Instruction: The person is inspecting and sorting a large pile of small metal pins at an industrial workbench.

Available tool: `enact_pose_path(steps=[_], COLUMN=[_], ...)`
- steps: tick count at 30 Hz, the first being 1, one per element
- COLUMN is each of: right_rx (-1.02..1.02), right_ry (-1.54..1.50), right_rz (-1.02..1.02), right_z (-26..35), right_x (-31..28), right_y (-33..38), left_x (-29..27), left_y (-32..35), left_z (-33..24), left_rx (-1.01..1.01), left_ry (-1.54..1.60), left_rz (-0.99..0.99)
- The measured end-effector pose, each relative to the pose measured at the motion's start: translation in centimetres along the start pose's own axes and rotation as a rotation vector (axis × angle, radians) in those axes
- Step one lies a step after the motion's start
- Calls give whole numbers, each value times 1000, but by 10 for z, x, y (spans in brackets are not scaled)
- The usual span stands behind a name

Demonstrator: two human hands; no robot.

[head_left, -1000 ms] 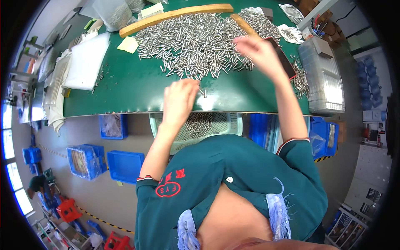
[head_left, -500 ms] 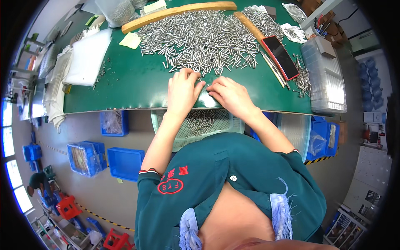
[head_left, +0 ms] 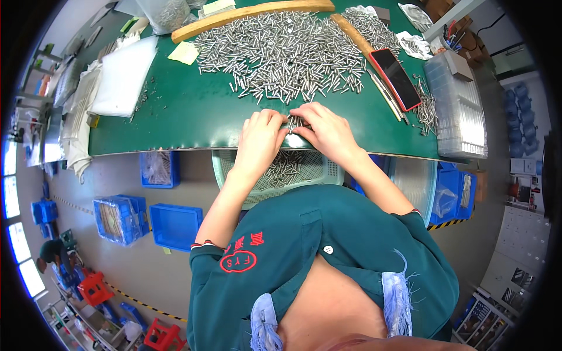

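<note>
A big heap of small silver metal pins [head_left: 281, 52] covers the far half of the green table [head_left: 175, 111]. My left hand [head_left: 260, 137] and my right hand [head_left: 325, 128] meet at the table's near edge, their fingers pinched together on a small bunch of pins [head_left: 293, 123]. Right below the edge, in front of me, a pale mesh basket [head_left: 234, 175] holds more pins.
A wooden strip [head_left: 252, 13] and a second one [head_left: 354, 35] border the heap. A phone in a red case [head_left: 398, 70] lies to the right, a clear plastic tray [head_left: 459, 105] beyond it. White sheets [head_left: 123, 76] lie left. Blue bins [head_left: 175, 225] stand on the floor.
My right hand came back from the pin heap to the table's near edge and joined the left hand. Both now hold a small bunch of pins above the basket.
</note>
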State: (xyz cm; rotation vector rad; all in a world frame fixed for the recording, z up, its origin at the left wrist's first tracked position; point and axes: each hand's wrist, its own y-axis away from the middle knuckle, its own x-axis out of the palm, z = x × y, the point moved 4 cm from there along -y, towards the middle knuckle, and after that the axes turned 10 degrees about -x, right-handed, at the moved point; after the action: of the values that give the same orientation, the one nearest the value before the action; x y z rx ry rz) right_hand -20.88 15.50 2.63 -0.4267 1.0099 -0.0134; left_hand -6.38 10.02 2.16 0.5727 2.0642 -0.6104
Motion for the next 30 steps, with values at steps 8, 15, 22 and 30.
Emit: enact_pose_path(steps=[8,15,22,30], right_rx=[-8,-5,-24,-82], right_ry=[76,52,80,-55], right_rz=[-4,-19,-29,12], right_z=[-3,1,7,11], right_x=[-6,-12,-3,-2], right_y=[5,15,11,1], left_x=[5,0,-9,2], left_y=[-9,-5,8,16], left_z=[-5,1,4,-4], left_rx=[3,30,-12,-19], left_ry=[37,29,70,193], left_rz=[-38,4,-97,-14])
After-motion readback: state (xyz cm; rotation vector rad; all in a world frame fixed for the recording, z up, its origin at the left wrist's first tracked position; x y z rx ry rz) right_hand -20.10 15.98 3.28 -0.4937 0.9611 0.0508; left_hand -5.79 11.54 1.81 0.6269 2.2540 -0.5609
